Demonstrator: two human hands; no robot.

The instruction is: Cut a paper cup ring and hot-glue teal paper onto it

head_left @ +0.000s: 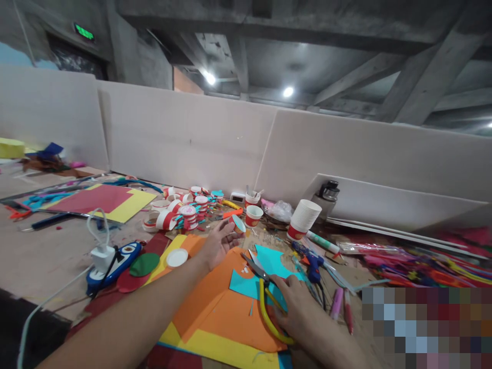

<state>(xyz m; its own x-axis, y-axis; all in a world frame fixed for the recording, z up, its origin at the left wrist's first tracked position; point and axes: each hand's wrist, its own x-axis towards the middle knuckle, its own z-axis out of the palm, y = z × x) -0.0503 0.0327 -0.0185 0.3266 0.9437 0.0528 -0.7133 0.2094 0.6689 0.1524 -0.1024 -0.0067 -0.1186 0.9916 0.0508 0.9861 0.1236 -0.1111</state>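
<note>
My left hand (223, 241) is closed on a small round paper piece (239, 223) with a teal face and a pale edge, held above the sheets. My right hand (294, 302) grips yellow-handled scissors (262, 274), whose blades are parted and point away from me. Under the blades lie a cut teal sheet (246, 284) and a second teal piece (272, 259) with curved cut-outs. Beneath them are orange sheets (215, 328) and a yellow sheet (230, 353). A white disc (177, 258) rests left of my left wrist.
Red-and-white cut paper cups (188, 216) cluster behind my left hand. A cup stack (304, 218) and a single cup (253, 216) stand at the back. A blue glue gun (314, 266) lies right of the scissors, a blue power strip (113, 266) left. White boards (184, 138) close off the rear.
</note>
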